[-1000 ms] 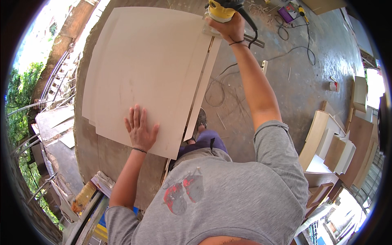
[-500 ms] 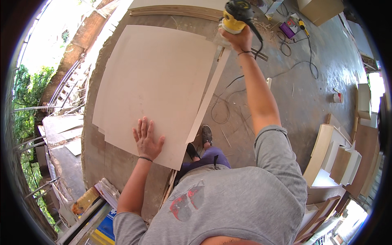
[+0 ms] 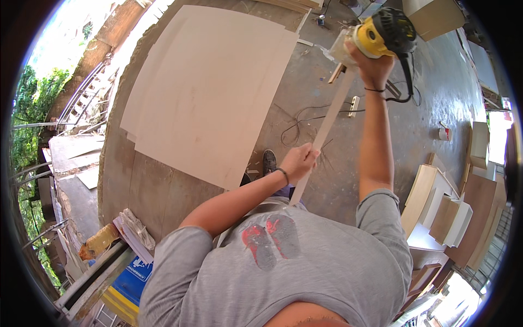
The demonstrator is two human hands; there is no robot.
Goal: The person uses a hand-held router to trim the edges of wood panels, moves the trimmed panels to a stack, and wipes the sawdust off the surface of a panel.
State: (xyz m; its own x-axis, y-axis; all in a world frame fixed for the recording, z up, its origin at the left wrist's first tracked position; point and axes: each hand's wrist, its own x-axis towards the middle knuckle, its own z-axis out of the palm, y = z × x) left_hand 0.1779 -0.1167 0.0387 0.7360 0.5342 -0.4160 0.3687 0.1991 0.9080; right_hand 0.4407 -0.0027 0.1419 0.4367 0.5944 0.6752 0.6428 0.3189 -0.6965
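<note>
Spanning both hands: a long pale strip (image 3: 330, 117), slanting from just in front of the grey shirt (image 3: 327, 256) out to the power tool, well apart from the white panel's right edge.
Left hand (image 3: 300, 162): closed around the strip, nearer its lower end, the forearm crossing in front of the body.
Right hand (image 3: 376, 70): fingers wrapped around the yellow body of the power tool (image 3: 384, 34), some fingertips hidden.
Power tool: yellow with a black top, tilted, its clear base at the strip's far end; whether the right hand also grips the strip, I cannot tell.
Short brown piece (image 3: 336, 74): just beside the strip's far end, near the base.
Black cable (image 3: 407, 82): curving down from the tool's top past the right wrist.
White panel (image 3: 212, 92): lying flat on a brown surface (image 3: 158, 191), to the left of both hands.
Floor (image 3: 425, 117): grey, with a pale power socket bar (image 3: 354, 106) and a red-and-white can (image 3: 444, 134).
Right edge: pale box-like furniture parts (image 3: 452, 215).
Lower left: a blue-and-yellow container (image 3: 129, 280).
</note>
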